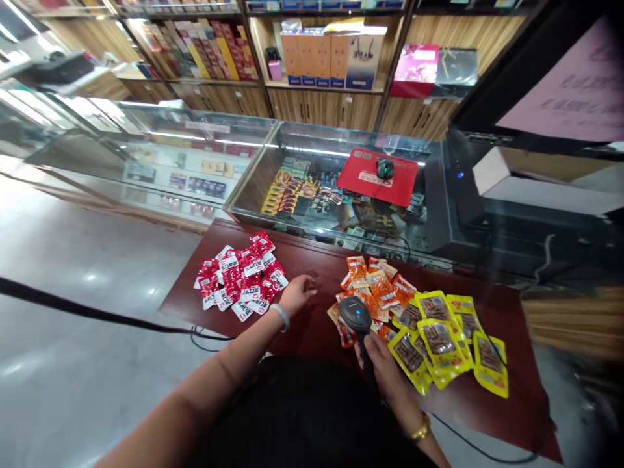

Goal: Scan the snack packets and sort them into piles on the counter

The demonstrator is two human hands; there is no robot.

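Note:
My right hand is wrapped round the handle of a black barcode scanner, whose head with a small blue light sits over a heap of orange snack packets. To the right of that hand lie yellow snack packets with clear windows showing brown contents. My left hand hovers over the dark red-brown table, fingers loosely bent and apart, with nothing visible in them. Just left of it is a pile of red and white packets.
Behind the table stands a glass display counter bearing a red mouse pad and a computer mouse. At right are a monitor and an open white box. A black cable crosses at left.

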